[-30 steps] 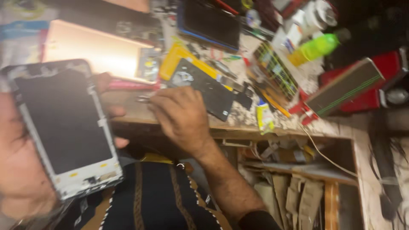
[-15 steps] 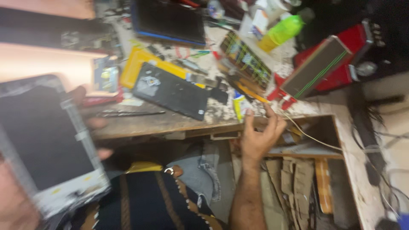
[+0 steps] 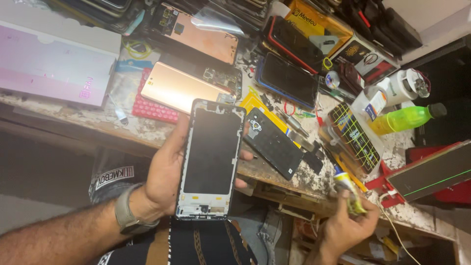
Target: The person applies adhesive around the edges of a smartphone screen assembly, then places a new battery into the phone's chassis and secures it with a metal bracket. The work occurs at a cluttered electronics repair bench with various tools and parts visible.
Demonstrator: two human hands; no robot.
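Note:
My left hand (image 3: 169, 169) grips a phone frame with a black panel (image 3: 211, 157), held upright in front of the workbench edge. A watch sits on that wrist. Lower right, my right hand (image 3: 346, 223) is closed around a small yellow glue tube (image 3: 346, 189) with a blue tip, held just below the bench edge. A black phone back part (image 3: 274, 142) lies on the bench between the two hands.
The cluttered workbench (image 3: 122, 125) carries a gold phone cover (image 3: 179, 88), a red keypad mat, a blue-edged phone (image 3: 289, 78), a pink box (image 3: 51, 68), a green bottle (image 3: 405, 119), a white tape roll and a parts box. A red device (image 3: 434, 176) stands at the right.
The phone frame has moved from the far left to the middle of view. My right hand dropped below the bench edge and now holds the glue tube. The camera shifted over the bench.

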